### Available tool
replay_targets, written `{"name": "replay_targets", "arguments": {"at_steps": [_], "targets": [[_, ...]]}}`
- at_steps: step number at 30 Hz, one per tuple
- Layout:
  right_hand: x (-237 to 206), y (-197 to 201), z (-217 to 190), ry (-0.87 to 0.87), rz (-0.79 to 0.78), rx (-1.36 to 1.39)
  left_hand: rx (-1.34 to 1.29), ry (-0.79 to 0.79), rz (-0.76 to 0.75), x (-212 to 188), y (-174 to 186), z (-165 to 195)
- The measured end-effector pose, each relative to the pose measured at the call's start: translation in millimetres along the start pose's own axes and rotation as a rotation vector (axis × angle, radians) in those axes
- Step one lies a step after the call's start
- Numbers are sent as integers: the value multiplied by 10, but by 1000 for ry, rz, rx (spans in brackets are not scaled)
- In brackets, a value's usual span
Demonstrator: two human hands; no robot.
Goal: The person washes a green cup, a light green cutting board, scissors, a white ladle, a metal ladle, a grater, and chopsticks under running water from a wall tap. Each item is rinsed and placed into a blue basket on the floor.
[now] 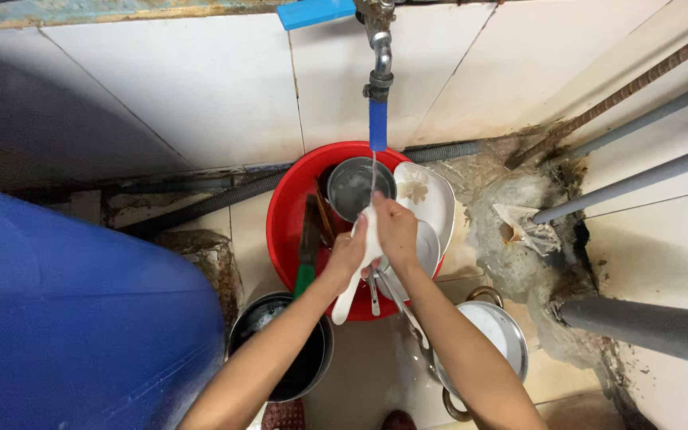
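Head view: both hands meet over a red basin (284, 223) on the tiled floor, under a wall tap (379, 56) with a blue spout end from which a thin stream falls. The left hand (348, 253) and the right hand (396, 231) have their fingers curled closed around 1 white ladle-like spoon (353, 283), gripping its upper part while the long handle hangs down toward the basin's near rim. The spoon looks like light, stiff plastic; wet, it is probably slippery, so the firmest hold seems to be at the neck where handle meets bowl (roughly where the fingers already sit).

In the basin I count 1 steel pot (352, 185), 2 white plates (430, 199) leaning against each other at the right, 1 knife with a green handle (306, 263), and a few metal utensils whose number I cannot tell. Beside the basin stand 1 dark pot (312, 362) on the left and 1 lidded steel pot (497, 334) on the right. A large blue barrel (65, 318) fills the left edge; 3 grey pipes (639, 179) run along the right wall.
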State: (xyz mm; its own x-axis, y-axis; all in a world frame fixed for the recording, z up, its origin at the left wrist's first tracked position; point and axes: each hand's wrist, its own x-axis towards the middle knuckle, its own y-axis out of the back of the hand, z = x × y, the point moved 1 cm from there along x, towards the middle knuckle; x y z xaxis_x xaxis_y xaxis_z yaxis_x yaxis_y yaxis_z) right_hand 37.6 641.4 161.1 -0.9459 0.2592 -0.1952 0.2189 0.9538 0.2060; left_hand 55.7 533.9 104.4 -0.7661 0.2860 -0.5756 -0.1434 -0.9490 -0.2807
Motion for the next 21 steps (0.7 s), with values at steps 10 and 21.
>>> {"name": "replay_targets", "arguments": {"at_steps": [10, 21], "targets": [[-49, -63, 359, 384, 64, -255, -366, 60, -11, 51, 107, 120], [237, 167, 1631, -3, -267, -742, 132, -140, -97, 223, 39, 272]]}}
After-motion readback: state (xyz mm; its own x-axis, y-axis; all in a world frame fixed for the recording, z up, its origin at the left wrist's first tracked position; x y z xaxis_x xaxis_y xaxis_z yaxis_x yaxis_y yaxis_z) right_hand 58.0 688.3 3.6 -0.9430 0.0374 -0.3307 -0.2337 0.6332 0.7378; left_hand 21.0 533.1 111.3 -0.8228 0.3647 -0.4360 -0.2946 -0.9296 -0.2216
